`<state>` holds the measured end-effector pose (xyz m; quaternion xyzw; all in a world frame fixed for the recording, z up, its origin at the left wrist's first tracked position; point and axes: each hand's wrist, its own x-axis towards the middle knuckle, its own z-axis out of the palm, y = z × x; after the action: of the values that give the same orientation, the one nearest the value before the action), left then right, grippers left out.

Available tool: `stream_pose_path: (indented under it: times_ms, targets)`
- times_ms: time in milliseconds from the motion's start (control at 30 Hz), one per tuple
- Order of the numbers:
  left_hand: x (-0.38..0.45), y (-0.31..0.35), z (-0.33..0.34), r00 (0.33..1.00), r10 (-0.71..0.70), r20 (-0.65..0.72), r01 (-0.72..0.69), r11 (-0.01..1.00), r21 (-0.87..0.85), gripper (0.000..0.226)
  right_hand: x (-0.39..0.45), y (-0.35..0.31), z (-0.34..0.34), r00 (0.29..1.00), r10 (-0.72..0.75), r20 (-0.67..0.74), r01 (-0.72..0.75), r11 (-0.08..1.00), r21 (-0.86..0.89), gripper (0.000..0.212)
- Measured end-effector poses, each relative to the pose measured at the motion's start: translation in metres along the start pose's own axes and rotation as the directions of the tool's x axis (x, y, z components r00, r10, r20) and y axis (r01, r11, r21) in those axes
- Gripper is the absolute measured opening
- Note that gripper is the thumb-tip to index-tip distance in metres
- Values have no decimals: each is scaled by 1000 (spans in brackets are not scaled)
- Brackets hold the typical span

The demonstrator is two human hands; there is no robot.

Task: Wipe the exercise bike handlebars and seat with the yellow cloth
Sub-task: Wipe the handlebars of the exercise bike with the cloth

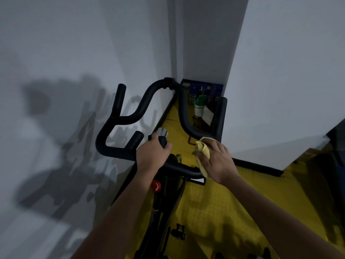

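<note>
The right hand (216, 161) presses the yellow cloth (202, 148) against the black handlebars (179, 107), its fingers curled over the bunched fabric where the right-side loop meets the lower crossbar. The cloth shows above and to the left of the knuckles, with a strip hanging down across the crossbar. The left hand (152, 156) grips the middle of the handlebars, fingers wrapped round a short black stub just below a small grey and white part (162, 132); what that part is cannot be told from this blurred view.

Outward from the hands, the handlebars spread in padded black curves: two horns rise on the left, an arch peaks at the far end, and a loop runs down the right. Below the left wrist sits a red knob (156, 186) on the bike's dark frame (160, 212), and a black pedal (178, 233) shows lower down. The bike stands on a yellow floor (220, 202) in a narrow corner between grey walls (74, 53). At the far end of the corner stands a green bottle (200, 107) among blue boxes (197, 89).
</note>
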<state>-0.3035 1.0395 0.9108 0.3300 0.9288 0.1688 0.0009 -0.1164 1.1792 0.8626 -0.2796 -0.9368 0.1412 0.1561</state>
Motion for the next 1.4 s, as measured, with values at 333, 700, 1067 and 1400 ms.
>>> stream_pose_path:
  times_ms: [333, 700, 1067, 1400]
  targets:
    - [1, -2, 5, 999, 6, -33, -6, 1000, 14, 47, 34, -20, -30, 712, 664, -230, -287, 574, 767, 50]
    - [4, -4, 8, 999, 9, -51, -9, 1000, 1, 41, 71, -3, 7, 776, 617, -132, -508, 734, 450, 82]
    - [8, -4, 12, 994, 3, -107, -10, 998, -64, 35, 131, 25, -20, 767, 599, -228, -383, 714, 587, 61]
    - [16, 1, 7, 997, -69, 24, 71, 993, -100, 32, 100, 24, -13, 746, 659, -92, -493, 641, 588, 68]
